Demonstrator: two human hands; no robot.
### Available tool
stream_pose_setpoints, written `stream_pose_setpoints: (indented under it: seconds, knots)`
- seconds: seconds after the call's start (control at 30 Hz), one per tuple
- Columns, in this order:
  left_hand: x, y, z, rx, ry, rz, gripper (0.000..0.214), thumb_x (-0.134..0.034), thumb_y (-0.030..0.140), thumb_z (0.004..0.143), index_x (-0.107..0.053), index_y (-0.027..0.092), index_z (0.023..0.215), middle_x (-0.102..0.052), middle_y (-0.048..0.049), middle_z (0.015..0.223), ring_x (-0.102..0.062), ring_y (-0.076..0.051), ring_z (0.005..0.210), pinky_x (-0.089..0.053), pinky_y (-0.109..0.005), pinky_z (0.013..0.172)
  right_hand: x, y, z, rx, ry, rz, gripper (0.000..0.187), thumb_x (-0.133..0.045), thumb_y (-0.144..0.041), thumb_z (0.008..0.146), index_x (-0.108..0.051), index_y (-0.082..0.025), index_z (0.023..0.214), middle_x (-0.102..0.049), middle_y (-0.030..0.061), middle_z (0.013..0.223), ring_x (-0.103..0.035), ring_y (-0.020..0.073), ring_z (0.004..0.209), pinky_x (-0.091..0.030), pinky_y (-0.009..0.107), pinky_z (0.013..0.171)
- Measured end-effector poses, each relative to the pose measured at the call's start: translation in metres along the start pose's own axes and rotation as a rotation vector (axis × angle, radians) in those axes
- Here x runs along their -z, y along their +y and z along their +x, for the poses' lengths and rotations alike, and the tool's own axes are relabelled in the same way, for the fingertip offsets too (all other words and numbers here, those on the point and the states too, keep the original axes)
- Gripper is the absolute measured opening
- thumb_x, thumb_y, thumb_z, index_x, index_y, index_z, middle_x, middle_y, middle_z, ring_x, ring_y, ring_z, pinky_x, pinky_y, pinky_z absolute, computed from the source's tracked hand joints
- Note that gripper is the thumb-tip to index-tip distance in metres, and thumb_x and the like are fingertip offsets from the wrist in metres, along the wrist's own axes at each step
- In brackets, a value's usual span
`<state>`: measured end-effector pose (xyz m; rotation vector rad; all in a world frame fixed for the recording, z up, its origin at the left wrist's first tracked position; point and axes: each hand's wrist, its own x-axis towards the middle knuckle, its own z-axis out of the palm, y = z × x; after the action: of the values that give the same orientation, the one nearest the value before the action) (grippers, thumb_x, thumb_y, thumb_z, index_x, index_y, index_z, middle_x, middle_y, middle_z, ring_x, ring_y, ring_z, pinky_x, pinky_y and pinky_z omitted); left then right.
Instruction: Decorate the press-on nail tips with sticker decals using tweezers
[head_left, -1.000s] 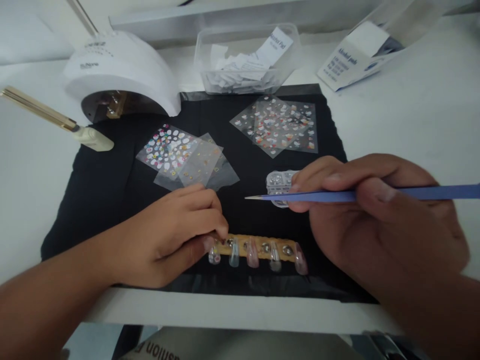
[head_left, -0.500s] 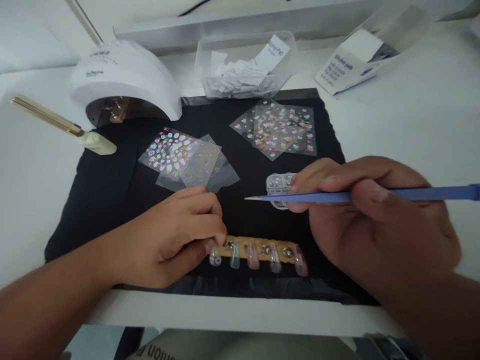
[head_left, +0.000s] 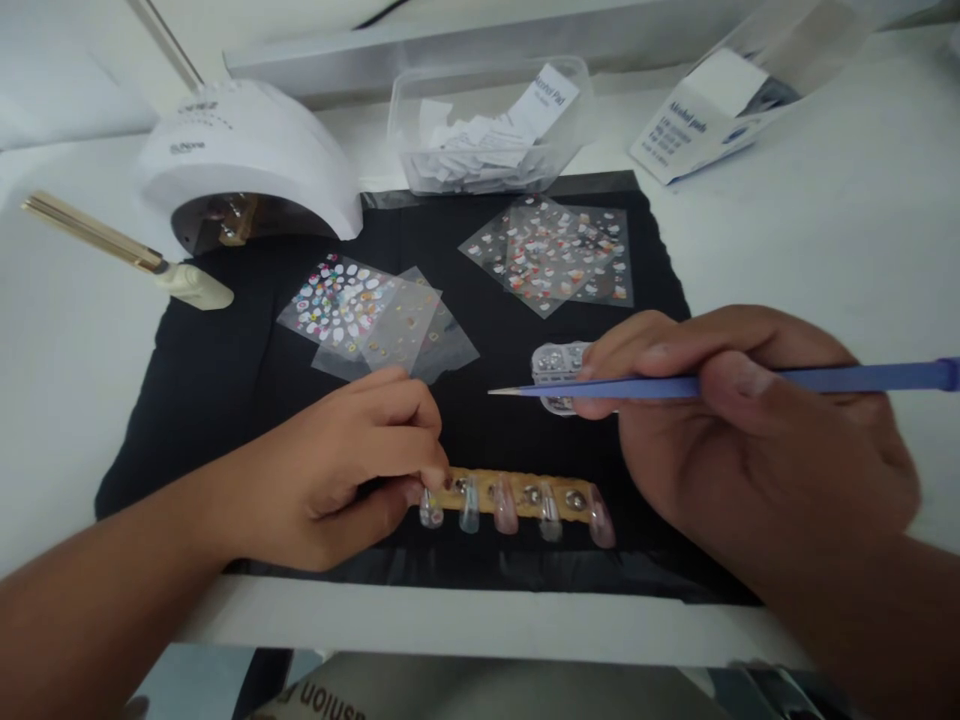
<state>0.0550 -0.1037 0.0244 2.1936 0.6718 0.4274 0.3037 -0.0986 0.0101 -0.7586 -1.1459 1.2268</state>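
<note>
My left hand [head_left: 352, 475] pinches the left end of a tan nail tip holder [head_left: 484, 490], thumb and forefinger closed on it. Several clear and pinkish false nail tips [head_left: 505, 508] stick out along the holder's near edge, between silver studs. The leftmost nail tip [head_left: 431, 512] bears small decorations and lies right by my fingertips. In my right hand [head_left: 772, 430] is a pair of blue tweezers [head_left: 817, 379], held level with the fine tip pointing left above the black cloth. Behind my right fingers a small clear case [head_left: 553, 358] of silvery bits is partly hidden.
Clear sticker sheets [head_left: 341, 310] lie left on the black cloth [head_left: 217, 400], with more sticker sheets [head_left: 559, 255] at the back right. A white nail lamp [head_left: 247, 150], a cream bottle [head_left: 196, 287], a plastic tub [head_left: 491, 175] of packets and an alcohol pads box [head_left: 694, 125] stand around.
Both hands keep their grips, with hardly any movement. The whole view has shifted very slightly.
</note>
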Motion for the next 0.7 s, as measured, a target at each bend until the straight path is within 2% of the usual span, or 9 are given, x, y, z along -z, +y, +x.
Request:
stream_pose_setpoints:
  seconds: [0.33, 0.5, 0.7]
  knots:
    - [-0.0025, 0.0022, 0.0014, 0.027, 0.003, -0.025, 0.017, -0.046, 0.004, 0.091, -0.055, 0.018, 0.093, -0.057, -0.0036, 0.092, -0.050, -0.017, 0.085, -0.040, -0.031, 0.080, 0.0008, -0.0009, 0.0021, -0.003, -0.028, 0.007, 0.012, -0.073, -0.023, 0.084, -0.079, -0.018, 0.075, -0.071, 0.0025, 0.062, -0.070, 0.0184, 0.060, -0.054, 0.034, 0.061]
    - [-0.0015, 0.0045, 0.0031, 0.044, -0.050, -0.008, 0.018, -0.044, 0.003, 0.091, -0.053, 0.017, 0.090, -0.058, -0.0033, 0.092, -0.049, -0.017, 0.086, -0.040, -0.031, 0.083, -0.0039, -0.0011, 0.0037, 0.008, 0.033, -0.038, 0.013, -0.074, -0.023, 0.082, -0.078, -0.020, 0.069, -0.070, -0.0006, 0.058, -0.069, 0.0181, 0.055, -0.053, 0.034, 0.058]
    - [-0.0007, 0.0042, 0.0041, 0.067, -0.079, -0.010, 0.017, -0.043, 0.004, 0.093, -0.053, 0.018, 0.091, -0.058, -0.0036, 0.096, -0.048, -0.017, 0.092, -0.040, -0.031, 0.088, -0.0049, 0.0005, 0.0032, 0.025, 0.034, -0.059, 0.015, -0.074, -0.024, 0.082, -0.078, -0.020, 0.068, -0.070, 0.0001, 0.058, -0.069, 0.0180, 0.053, -0.053, 0.034, 0.057]
